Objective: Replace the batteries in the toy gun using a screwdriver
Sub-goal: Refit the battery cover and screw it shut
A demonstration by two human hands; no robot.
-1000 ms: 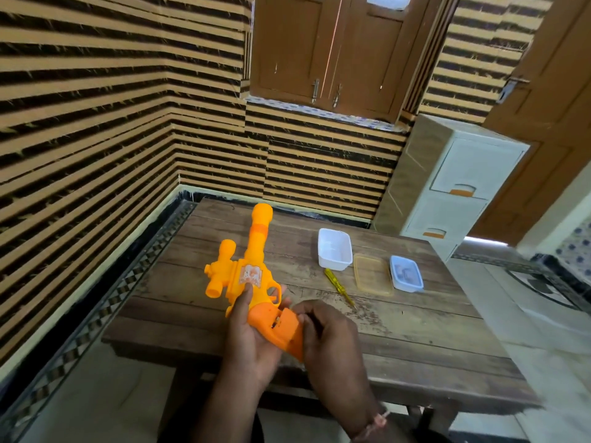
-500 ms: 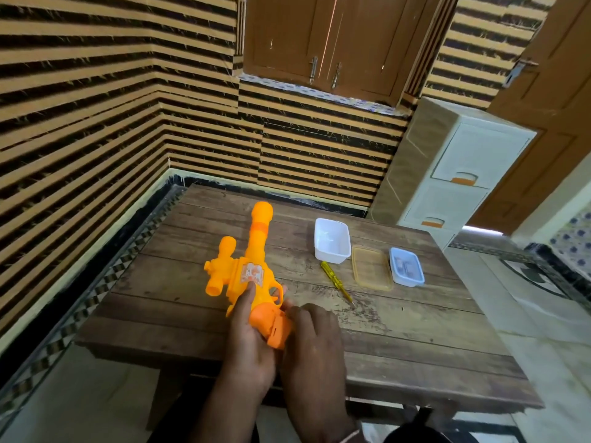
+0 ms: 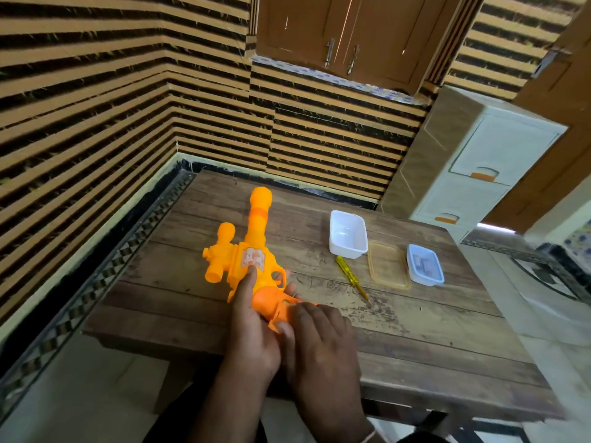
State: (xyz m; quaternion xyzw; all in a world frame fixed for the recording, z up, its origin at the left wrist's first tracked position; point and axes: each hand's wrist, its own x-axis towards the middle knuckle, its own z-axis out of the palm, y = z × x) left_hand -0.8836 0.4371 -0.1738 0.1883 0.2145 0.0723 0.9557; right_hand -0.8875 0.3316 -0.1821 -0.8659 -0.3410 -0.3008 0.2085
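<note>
Nearest the camera, both hands worked at the grip end of the toy gun [image 3: 252,251], which lay on its side near the front edge of the tabletop [image 3: 415,340], barrel pointing away. The left hand [image 3: 252,327] held the body from the left, its forefinger stretched straight along the side up to the sticker and its other fingers tucked under by the trigger guard. The right hand [image 3: 316,340] covered the butt of the darker orange grip, its fingers curled over it; whether they were pulling on a cover there could not be told.

The gun looked like hollow moulded plastic: light, stiff, smooth, and likely to skid on the wood unless pinned. The thick body just ahead of the grip seemed the safest hold; the thin trigger guard and the small side scope looked easier to snap.

Further back, untouched, lay the yellow screwdriver [image 3: 351,277], tip toward the person. Beyond it stood a white tub [image 3: 348,233], a clear amber lid [image 3: 388,265] and a pale blue box [image 3: 425,265] with small things inside, too blurred to name.
</note>
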